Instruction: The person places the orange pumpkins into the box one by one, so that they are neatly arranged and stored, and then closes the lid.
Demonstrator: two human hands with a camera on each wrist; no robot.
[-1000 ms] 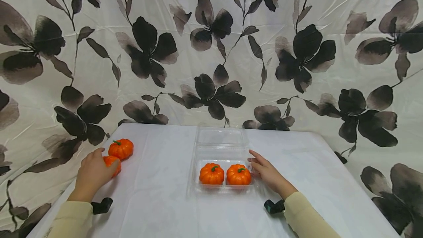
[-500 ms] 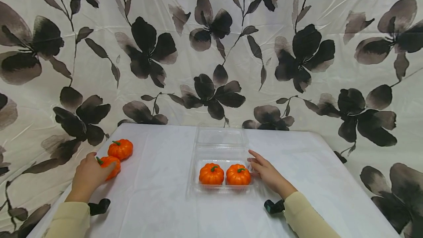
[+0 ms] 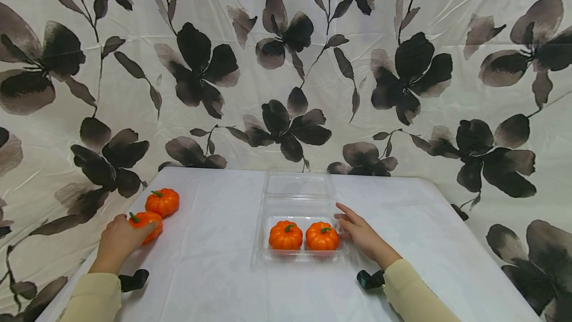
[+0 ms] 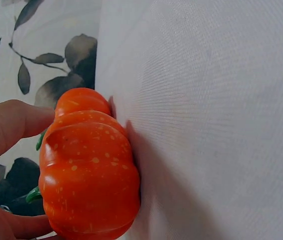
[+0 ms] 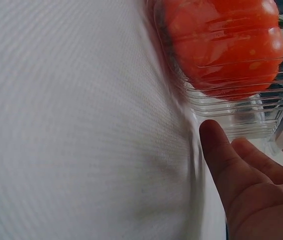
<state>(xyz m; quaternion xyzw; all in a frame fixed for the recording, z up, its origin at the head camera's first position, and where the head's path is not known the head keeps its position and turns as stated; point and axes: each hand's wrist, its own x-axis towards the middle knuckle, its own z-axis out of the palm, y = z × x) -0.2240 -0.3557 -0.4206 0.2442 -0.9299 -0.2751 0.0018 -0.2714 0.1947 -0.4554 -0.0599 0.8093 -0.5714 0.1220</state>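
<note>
At the left of the table, my left hand (image 3: pixel 117 242) grips a small orange pumpkin (image 3: pixel 152 226), thumb on one side and fingers on the other. Its green stem (image 4: pixel 33 195) shows in the left wrist view. Right behind it sits another pumpkin (image 3: pixel 163 201). In the middle, an open clear plastic clamshell box (image 3: pixel 281 207) holds two more pumpkins side by side, a left one (image 3: pixel 286 235) and a right one (image 3: pixel 322 236). My right hand (image 3: pixel 363 235) is at the box's right side, fingers extended along its wall; its thumb (image 5: pixel 214 135) is close to the ribbed side.
A white cloth covers the table (image 3: pixel 214 282). The clamshell's raised lid (image 3: pixel 300 184) stands toward the back edge. Behind the table hangs a floral curtain (image 3: pixel 339 83). Black wrist cameras, left (image 3: pixel 135 280) and right (image 3: pixel 371 279), sit under the sleeves.
My left hand has shifted slightly left and toward me, uncovering the near pumpkin's stem; that pumpkin has moved slightly nearer. The right hand and the box stay put.
</note>
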